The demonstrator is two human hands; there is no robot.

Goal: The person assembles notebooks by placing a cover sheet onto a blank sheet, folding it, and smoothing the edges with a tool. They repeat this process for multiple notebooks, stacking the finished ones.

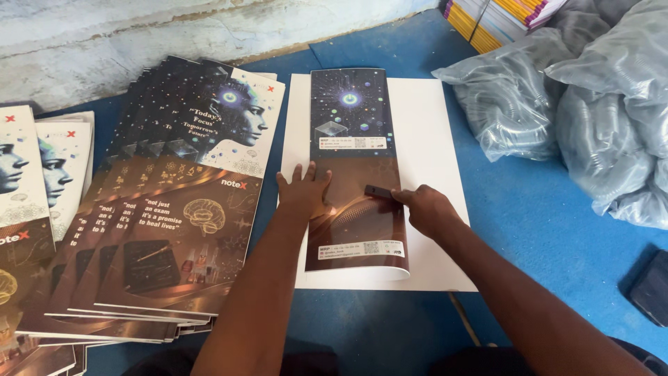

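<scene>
My left hand [304, 189] lies flat, fingers spread wide, palm down on the left edge of the printed sheet [355, 167], about halfway up its length. It grips nothing, just presses. My right hand [426, 209] is at 3 o'clock from the left one, fingers pinched narrow around a small dark block [379, 191], which sticks out of my fingertips toward 9 o'clock and rests on the sheet's right half, near the line where the dark starry upper half meets the brown lower half. The two hands are near each other, not touching; the block sits between them, touching the sheet.

The sheet is long and narrow, running 12 to 6 o'clock, lying on a white board [431, 139] on the blue floor [529, 209]. Its bottom edge curls up slightly at 6 o'clock. The board shows bare on both sides of the sheet, more on the right.

At 9 o'clock from my hands, a fanned stack of printed covers [174, 230] with a face and a brain design, just beside the board's left edge. Further at 9 o'clock, another pile of covers [42, 174], partly cut off. At 2 o'clock, clear plastic bags [570, 104] stuffed with coiled wire, well apart from the sheet. At 1 o'clock, top edge, a stack of books [494, 17] with coloured spines. At 4 o'clock, a dark object [650, 287] at the frame edge; can't tell what.
</scene>
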